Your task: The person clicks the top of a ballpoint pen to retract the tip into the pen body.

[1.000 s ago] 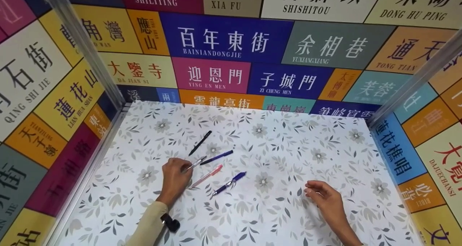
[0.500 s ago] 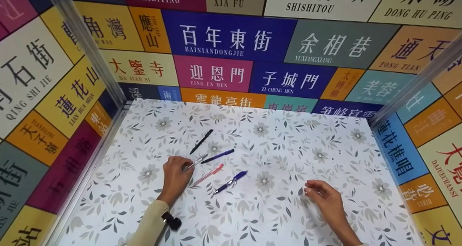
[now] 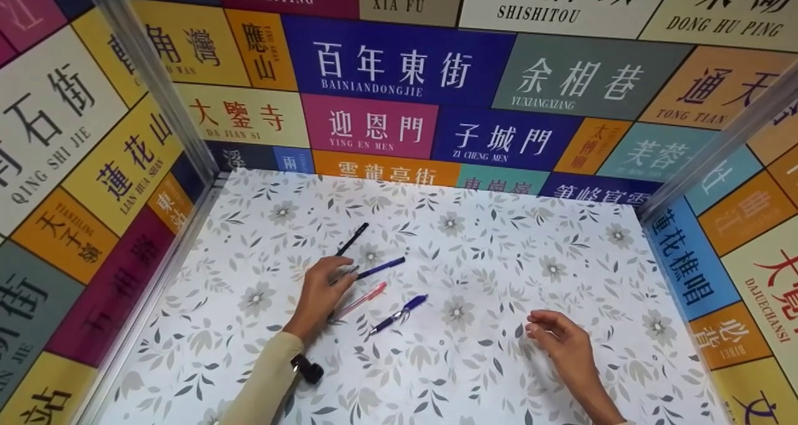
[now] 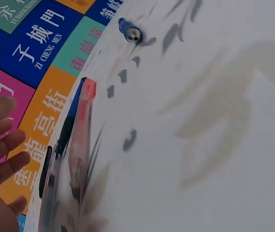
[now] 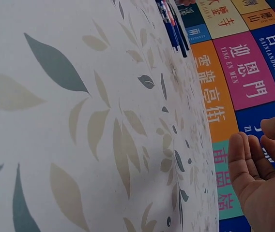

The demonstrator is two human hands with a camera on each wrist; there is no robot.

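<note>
My left hand hovers over the pens with its fingers loosely bent. In the left wrist view a gap shows between it and the clear pen, which lies on the table. From the head view that hand hides most of the clear pen and the lower end of the black pen. Just right of the fingers are the dark blue pen and the pink pen. A blue pen with a silver clip lies nearest the front. My right hand stays apart on the right, fingers relaxed, holding nothing.
The table has a white cover with grey leaves and flowers. Panels with coloured place-name signs enclose its back and sides. Clear corner posts stand where the panels meet. A dark wrist camera sits on the left sleeve.
My left hand has let go of the clear pen's near end and moved forward and right over the pens. The right hand and the other pens have kept their places.
</note>
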